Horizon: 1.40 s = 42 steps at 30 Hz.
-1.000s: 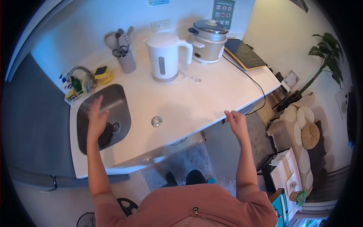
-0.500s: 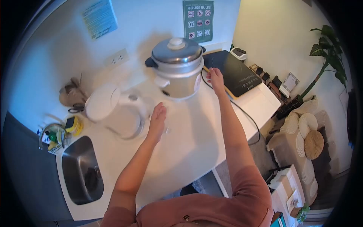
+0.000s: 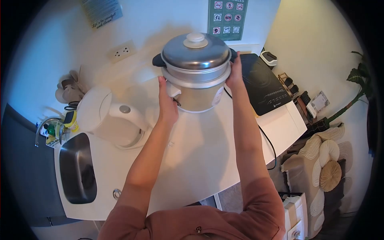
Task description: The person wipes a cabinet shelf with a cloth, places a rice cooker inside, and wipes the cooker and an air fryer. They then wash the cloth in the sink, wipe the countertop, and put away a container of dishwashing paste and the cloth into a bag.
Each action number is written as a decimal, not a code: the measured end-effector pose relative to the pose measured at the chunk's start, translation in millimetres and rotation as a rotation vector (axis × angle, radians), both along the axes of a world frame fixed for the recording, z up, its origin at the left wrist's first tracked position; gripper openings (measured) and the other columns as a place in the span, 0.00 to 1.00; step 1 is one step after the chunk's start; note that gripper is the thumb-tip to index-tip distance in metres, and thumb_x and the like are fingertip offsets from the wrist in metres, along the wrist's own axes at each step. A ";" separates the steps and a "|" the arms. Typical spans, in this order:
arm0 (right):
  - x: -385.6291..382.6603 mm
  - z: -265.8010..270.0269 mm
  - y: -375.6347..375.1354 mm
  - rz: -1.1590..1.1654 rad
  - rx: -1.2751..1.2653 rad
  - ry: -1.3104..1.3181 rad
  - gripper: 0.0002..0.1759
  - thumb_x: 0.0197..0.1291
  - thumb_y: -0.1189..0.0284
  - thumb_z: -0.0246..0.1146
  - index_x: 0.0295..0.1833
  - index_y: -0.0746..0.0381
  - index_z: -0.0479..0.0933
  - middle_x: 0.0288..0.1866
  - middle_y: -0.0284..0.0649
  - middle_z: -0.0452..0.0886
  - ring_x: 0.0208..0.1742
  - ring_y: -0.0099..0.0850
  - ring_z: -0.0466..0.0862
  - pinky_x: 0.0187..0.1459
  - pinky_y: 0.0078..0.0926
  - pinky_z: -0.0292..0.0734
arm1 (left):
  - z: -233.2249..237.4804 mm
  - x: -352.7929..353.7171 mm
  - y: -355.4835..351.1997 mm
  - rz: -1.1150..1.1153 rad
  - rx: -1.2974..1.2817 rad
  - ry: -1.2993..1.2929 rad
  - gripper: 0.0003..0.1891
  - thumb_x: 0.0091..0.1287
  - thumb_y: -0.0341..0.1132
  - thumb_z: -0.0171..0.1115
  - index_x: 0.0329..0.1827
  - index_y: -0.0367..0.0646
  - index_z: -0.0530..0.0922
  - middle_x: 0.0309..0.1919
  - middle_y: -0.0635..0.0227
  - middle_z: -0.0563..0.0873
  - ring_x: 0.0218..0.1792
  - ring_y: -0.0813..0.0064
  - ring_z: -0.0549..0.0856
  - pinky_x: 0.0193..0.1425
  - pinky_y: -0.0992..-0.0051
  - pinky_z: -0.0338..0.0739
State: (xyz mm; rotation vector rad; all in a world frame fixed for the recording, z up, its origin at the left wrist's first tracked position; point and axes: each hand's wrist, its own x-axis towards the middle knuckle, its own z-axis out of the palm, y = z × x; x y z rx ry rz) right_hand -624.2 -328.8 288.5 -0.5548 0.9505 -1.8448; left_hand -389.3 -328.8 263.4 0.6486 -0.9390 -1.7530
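A rice cooker (image 3: 196, 86) with a metal lid and a white knob stands near the wall on the white counter (image 3: 196, 160). My left hand (image 3: 167, 100) is against its left side, by the white side part, with the thumb pointing up. On the other side my right hand (image 3: 235, 74) grips the cooker at its right black handle. The fingers of both hands are largely hidden behind the cooker's body.
A white kettle (image 3: 116, 120) stands left of the cooker, beyond it a sink (image 3: 78, 170) and a yellow container (image 3: 71, 120). A black induction cooktop (image 3: 262, 84) lies to the right, with a black cord (image 3: 268, 138) running over the counter edge.
Both hands have moved up to the cooker's sides and now touch it; before, they were apart from it. The view has shifted, so the cooker looks larger.
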 end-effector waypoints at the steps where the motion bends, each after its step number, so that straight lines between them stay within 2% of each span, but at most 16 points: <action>1: 2.4 3.9 11.8 -0.009 -0.008 -0.034 0.53 0.56 0.33 0.41 0.66 0.74 0.55 0.67 0.49 0.64 0.67 0.38 0.64 0.67 0.31 0.55 | 5.7 2.3 10.0 -0.024 -0.093 0.027 0.38 0.64 0.67 0.39 0.68 0.48 0.57 0.64 0.69 0.66 0.66 0.69 0.60 0.67 0.56 0.51; 4: 8.7 20.5 64.2 -0.038 -0.060 -0.081 0.49 0.55 0.36 0.45 0.66 0.70 0.58 0.67 0.48 0.64 0.67 0.40 0.64 0.67 0.34 0.55 | 15.7 9.7 36.1 -0.025 -0.025 0.036 0.37 0.66 0.63 0.43 0.69 0.46 0.57 0.67 0.69 0.62 0.68 0.73 0.56 0.71 0.67 0.43; 7: 22.7 38.5 120.9 -0.112 -0.205 -0.032 0.50 0.54 0.33 0.44 0.65 0.67 0.61 0.67 0.47 0.62 0.66 0.42 0.64 0.67 0.36 0.55 | 40.8 26.5 79.5 -0.127 -0.105 0.110 0.32 0.68 0.59 0.41 0.65 0.45 0.62 0.63 0.70 0.67 0.65 0.74 0.62 0.68 0.69 0.51; 10: 51.6 56.0 186.5 -0.154 -0.234 0.065 0.51 0.53 0.31 0.43 0.66 0.67 0.59 0.67 0.49 0.61 0.68 0.42 0.61 0.67 0.38 0.54 | 46.9 52.9 122.3 -0.227 -0.190 0.086 0.33 0.66 0.64 0.38 0.65 0.48 0.61 0.63 0.67 0.67 0.65 0.67 0.62 0.62 0.50 0.54; 13: 95.6 70.7 257.1 -0.207 -0.215 0.166 0.54 0.53 0.31 0.43 0.67 0.69 0.55 0.68 0.51 0.60 0.69 0.43 0.60 0.68 0.38 0.52 | 56.5 90.0 181.7 -0.293 -0.143 0.141 0.32 0.67 0.62 0.40 0.63 0.48 0.63 0.61 0.68 0.68 0.64 0.69 0.63 0.61 0.51 0.56; 16: 137.1 63.8 321.9 -0.277 -0.141 0.061 0.55 0.54 0.32 0.42 0.67 0.74 0.52 0.69 0.53 0.58 0.69 0.44 0.60 0.68 0.38 0.54 | 50.8 134.7 238.6 -0.287 -0.091 0.092 0.28 0.67 0.57 0.46 0.63 0.48 0.64 0.57 0.71 0.71 0.62 0.70 0.65 0.60 0.53 0.58; 17: 154.2 58.9 345.5 -0.222 -0.184 0.123 0.60 0.52 0.31 0.44 0.67 0.78 0.47 0.69 0.55 0.56 0.69 0.44 0.59 0.69 0.39 0.52 | 50.4 152.2 260.7 -0.277 -0.083 0.078 0.27 0.67 0.54 0.49 0.63 0.45 0.64 0.56 0.69 0.72 0.60 0.70 0.67 0.60 0.58 0.60; 19: 195.4 48.7 390.1 -0.268 -0.142 0.049 0.56 0.53 0.32 0.46 0.67 0.74 0.52 0.69 0.52 0.58 0.68 0.44 0.61 0.68 0.38 0.54 | 52.3 190.6 309.1 -0.241 -0.047 0.037 0.27 0.66 0.46 0.55 0.62 0.39 0.64 0.54 0.67 0.74 0.57 0.71 0.70 0.60 0.66 0.64; 23: 288.6 29.9 473.6 -0.436 -0.108 0.027 0.44 0.60 0.38 0.42 0.66 0.67 0.58 0.66 0.48 0.64 0.66 0.42 0.65 0.66 0.41 0.57 | 37.1 263.4 383.5 -0.292 -0.028 0.071 0.30 0.61 0.40 0.63 0.63 0.37 0.64 0.49 0.62 0.77 0.48 0.72 0.77 0.51 0.75 0.72; 26: 333.9 6.5 532.7 -0.502 -0.074 -0.035 0.40 0.62 0.41 0.40 0.66 0.63 0.60 0.65 0.46 0.66 0.65 0.42 0.66 0.65 0.42 0.59 | 19.4 306.7 435.1 -0.259 -0.013 -0.094 0.33 0.60 0.41 0.64 0.65 0.35 0.62 0.51 0.62 0.76 0.49 0.73 0.77 0.54 0.75 0.71; 28: 360.8 -8.4 567.4 -0.544 -0.008 -0.091 0.41 0.62 0.39 0.39 0.65 0.63 0.61 0.64 0.46 0.66 0.65 0.41 0.66 0.64 0.42 0.60 | -8.9 327.9 462.1 -0.241 0.003 -0.124 0.36 0.59 0.40 0.65 0.67 0.35 0.59 0.54 0.60 0.74 0.53 0.73 0.74 0.58 0.74 0.68; 32: 387.1 -75.5 623.1 -0.410 0.061 -0.146 0.49 0.56 0.33 0.41 0.67 0.64 0.59 0.67 0.46 0.63 0.67 0.41 0.63 0.66 0.39 0.57 | -64.7 372.9 512.5 -0.254 0.114 -0.087 0.35 0.61 0.38 0.63 0.68 0.35 0.57 0.57 0.60 0.71 0.57 0.73 0.70 0.60 0.74 0.64; 35: 400.6 -144.9 636.7 -0.346 0.091 -0.211 0.46 0.57 0.34 0.41 0.64 0.64 0.63 0.63 0.44 0.68 0.64 0.38 0.67 0.64 0.38 0.60 | -117.4 396.4 526.3 -0.259 0.218 -0.067 0.33 0.61 0.37 0.61 0.68 0.44 0.58 0.57 0.69 0.72 0.57 0.76 0.71 0.59 0.72 0.66; 37: 410.7 -178.0 629.3 -0.368 0.148 -0.092 0.43 0.60 0.37 0.39 0.61 0.64 0.66 0.58 0.41 0.73 0.61 0.36 0.71 0.63 0.36 0.62 | -154.5 406.0 522.5 -0.233 0.255 -0.069 0.32 0.61 0.36 0.61 0.68 0.40 0.58 0.56 0.66 0.72 0.56 0.75 0.71 0.60 0.74 0.65; 38: 411.6 -202.8 623.6 -0.306 0.141 -0.055 0.44 0.58 0.35 0.40 0.63 0.62 0.65 0.61 0.42 0.71 0.62 0.38 0.69 0.64 0.37 0.60 | -173.3 409.1 516.8 -0.220 0.273 -0.071 0.32 0.62 0.35 0.61 0.67 0.37 0.58 0.56 0.65 0.72 0.56 0.74 0.71 0.60 0.75 0.65; 42: 409.6 -276.2 566.5 -0.230 0.119 -0.084 0.41 0.63 0.39 0.37 0.62 0.64 0.66 0.59 0.40 0.73 0.61 0.34 0.70 0.63 0.34 0.61 | -254.7 410.0 470.9 -0.168 0.289 -0.107 0.31 0.61 0.36 0.60 0.67 0.41 0.59 0.56 0.68 0.73 0.56 0.75 0.72 0.59 0.72 0.65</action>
